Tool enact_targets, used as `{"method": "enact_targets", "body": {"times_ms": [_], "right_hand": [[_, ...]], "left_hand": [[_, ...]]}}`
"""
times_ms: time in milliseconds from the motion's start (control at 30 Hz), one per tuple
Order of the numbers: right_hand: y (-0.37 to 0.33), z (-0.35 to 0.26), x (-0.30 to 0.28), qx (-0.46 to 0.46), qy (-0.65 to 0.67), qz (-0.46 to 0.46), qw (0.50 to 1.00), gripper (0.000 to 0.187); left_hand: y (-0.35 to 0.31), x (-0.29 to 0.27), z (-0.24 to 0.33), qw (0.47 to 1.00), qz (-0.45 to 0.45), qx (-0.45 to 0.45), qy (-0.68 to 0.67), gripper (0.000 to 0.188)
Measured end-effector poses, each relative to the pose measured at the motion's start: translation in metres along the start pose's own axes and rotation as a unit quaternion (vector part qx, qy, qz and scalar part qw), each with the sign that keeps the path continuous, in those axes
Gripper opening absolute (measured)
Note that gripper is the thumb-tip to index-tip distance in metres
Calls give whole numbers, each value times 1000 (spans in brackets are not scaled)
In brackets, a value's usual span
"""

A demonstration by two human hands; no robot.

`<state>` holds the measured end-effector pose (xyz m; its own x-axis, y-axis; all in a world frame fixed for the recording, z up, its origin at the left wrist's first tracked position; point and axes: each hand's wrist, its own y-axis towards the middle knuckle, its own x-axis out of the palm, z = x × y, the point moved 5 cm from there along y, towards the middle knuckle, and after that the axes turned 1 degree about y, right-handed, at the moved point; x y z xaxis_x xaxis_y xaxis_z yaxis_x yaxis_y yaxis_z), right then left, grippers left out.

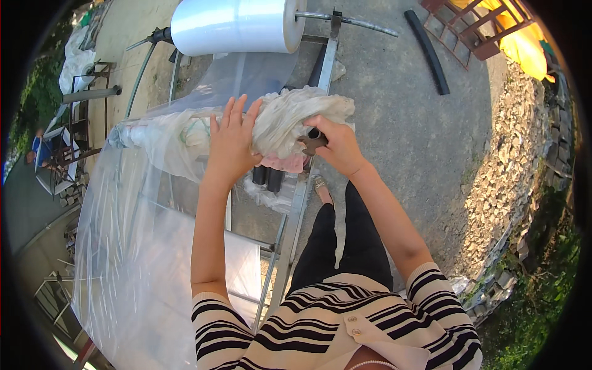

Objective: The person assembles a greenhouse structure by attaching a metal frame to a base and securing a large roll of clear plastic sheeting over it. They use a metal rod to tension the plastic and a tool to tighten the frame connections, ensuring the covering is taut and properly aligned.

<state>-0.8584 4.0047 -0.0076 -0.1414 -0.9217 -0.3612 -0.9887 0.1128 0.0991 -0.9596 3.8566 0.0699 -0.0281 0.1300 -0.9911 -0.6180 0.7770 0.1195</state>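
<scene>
My left hand [233, 139] lies with spread fingers on a bundle of crumpled, whitish plastic film [296, 117]. Its palm touches the bundle's left part. My right hand [338, 145] is closed at the bundle's right end, thumb and fingers round a dark, hollow piece like a pipe end [314, 143]; its far part is hidden in the film. Clear plastic sheeting [142, 246] spreads from the bundle over the frame to the left and toward me. Below the bundle hang a pink piece of film [283, 163] and two short black tubes [274, 180].
Ahead, a large roll of clear film [234, 28] sits on a metal rod [351, 21]. A metal frame rail [296, 216] runs beside my legs. A black pipe [427, 52] lies on the concrete ground at right. Farther right are a rusty rack [484, 31] and a rubble pile [505, 185].
</scene>
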Motion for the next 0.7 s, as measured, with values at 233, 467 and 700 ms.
{"method": "enact_targets", "body": {"times_ms": [233,467,700], "right_hand": [[-86,66,-40,236,210,276,908,24],[-106,1,-68,216,267,246,906,20],[-196,135,14,403,224,151,874,30]], "left_hand": [[31,39,60,964,-180,98,-171,47],[34,49,55,979,-115,103,-136,33],[28,53,60,982,-94,105,-124,33]]}}
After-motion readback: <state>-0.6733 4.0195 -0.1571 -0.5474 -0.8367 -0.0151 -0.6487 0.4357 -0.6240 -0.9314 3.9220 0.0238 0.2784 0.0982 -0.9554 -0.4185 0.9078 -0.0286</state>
